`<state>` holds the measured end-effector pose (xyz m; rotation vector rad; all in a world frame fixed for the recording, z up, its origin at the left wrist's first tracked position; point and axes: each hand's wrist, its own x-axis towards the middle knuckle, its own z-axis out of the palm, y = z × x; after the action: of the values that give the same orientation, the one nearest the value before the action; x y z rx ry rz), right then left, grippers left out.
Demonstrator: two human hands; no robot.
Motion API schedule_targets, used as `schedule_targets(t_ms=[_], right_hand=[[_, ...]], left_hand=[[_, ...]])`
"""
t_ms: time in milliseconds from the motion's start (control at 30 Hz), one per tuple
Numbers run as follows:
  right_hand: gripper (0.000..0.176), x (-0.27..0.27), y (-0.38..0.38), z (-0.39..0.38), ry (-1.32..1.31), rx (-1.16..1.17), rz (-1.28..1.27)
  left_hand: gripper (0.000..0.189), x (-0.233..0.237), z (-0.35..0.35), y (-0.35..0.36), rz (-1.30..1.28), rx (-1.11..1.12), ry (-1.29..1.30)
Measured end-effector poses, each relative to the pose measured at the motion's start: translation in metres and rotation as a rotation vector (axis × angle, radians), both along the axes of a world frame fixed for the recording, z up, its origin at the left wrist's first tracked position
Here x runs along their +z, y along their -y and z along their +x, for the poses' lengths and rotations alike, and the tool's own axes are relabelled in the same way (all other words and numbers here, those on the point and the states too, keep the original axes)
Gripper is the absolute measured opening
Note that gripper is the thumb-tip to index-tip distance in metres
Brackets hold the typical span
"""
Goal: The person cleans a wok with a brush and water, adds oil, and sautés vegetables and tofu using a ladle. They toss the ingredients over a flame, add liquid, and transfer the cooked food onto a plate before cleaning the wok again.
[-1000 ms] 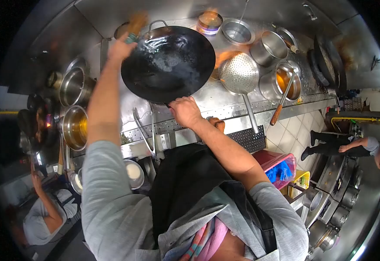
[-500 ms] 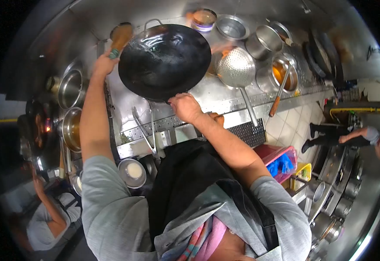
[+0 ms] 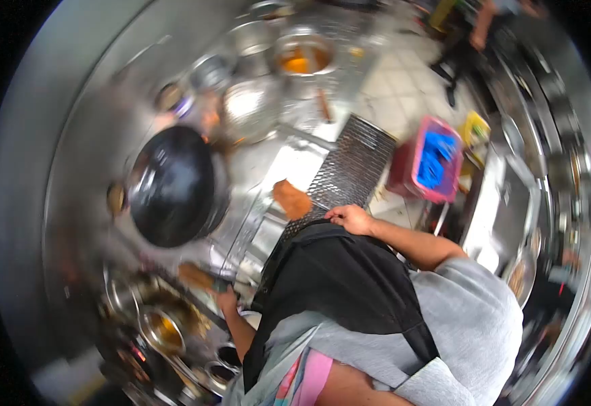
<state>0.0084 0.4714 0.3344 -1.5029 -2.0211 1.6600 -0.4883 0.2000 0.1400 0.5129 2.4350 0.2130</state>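
Observation:
My left hand (image 3: 226,300), low at left, is closed around the handle of a wok brush (image 3: 197,276). The brush's brown bristles point up and left, blurred by motion. My right hand (image 3: 353,220) is in front of my black apron (image 3: 343,277), over the corner of a dark ridged mat (image 3: 359,155). Its fingers are loosely bent and I see nothing in them. A brown cloth (image 3: 292,199) lies to the left of that hand. The black wok (image 3: 173,186) rests on the steel counter, apart from both hands.
Beyond the wok lie a perforated skimmer (image 3: 251,108) and a pot with orange liquid (image 3: 305,59). A red bin with blue plastic (image 3: 437,162) stands on the tiled floor at right. Another pot (image 3: 162,330) sits at lower left. Another person (image 3: 478,40) is at upper right.
My right hand has let go of the wok's rim and moved right. My left hand has brought the brush from the wok's far left side down toward me. The view has turned right.

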Motion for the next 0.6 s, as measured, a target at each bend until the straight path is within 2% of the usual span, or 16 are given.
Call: schedule_targets(t_ms=[33, 67, 100, 133, 233, 300, 333, 367, 400, 467, 500, 533, 600], right_hand=[[0.026, 0.002, 0.009, 0.019, 0.066, 0.007, 0.069], [0.026, -0.003, 0.016, 0.035, 0.037, -0.041, 0.091], [0.026, -0.006, 0.022, 0.05, 0.028, -0.069, 0.11], [0.027, -0.01, 0.029, 0.065, 0.041, -0.1, 0.175], [0.025, -0.02, 0.05, 0.111, -0.011, -0.307, 0.206], [0.022, -0.026, 0.076, 0.142, -0.024, -0.518, 0.179], [0.019, -0.028, 0.09, 0.16, -0.038, -0.65, 0.168], [0.019, -0.036, 0.106, 0.177, -0.035, -0.712, 0.165], [0.016, -0.049, 0.124, 0.194, -0.118, -0.918, 0.149], [0.012, -0.091, 0.168, 0.227, -0.324, -1.322, 0.078], [0.012, -0.103, 0.194, 0.245, -0.388, -1.57, 0.071], [0.012, -0.084, 0.221, 0.261, -0.374, -1.823, 0.002], [0.022, -0.076, 0.274, 0.289, -0.586, -2.377, 0.031]], left_hand=[[0.079, -0.008, -0.029, 0.008, -0.272, -0.707, -0.151], [0.066, 0.013, -0.041, -0.008, -0.327, -0.999, -0.192], [0.052, 0.033, -0.042, -0.013, -0.356, -0.64, -0.269], [0.052, 0.058, -0.041, -0.037, -0.345, -0.743, -0.293], [0.043, 0.131, -0.033, -0.11, -0.36, -0.327, 0.208], [0.035, 0.228, 0.077, -0.182, -0.261, -0.429, 0.384], [0.035, 0.247, 0.121, -0.206, -0.209, -0.597, 0.375], [0.035, 0.254, 0.16, -0.229, -0.151, -0.764, 0.371], [0.035, 0.254, 0.197, -0.252, -0.167, -0.823, 0.366], [0.036, 0.254, 0.266, -0.289, -0.022, -1.318, 0.441], [0.036, 0.246, 0.293, -0.302, -0.043, -1.372, 0.443], [0.035, 0.232, 0.317, -0.313, -0.031, -1.393, 0.52], [0.033, 0.23, 0.367, -0.325, -0.024, -1.431, 0.598]])
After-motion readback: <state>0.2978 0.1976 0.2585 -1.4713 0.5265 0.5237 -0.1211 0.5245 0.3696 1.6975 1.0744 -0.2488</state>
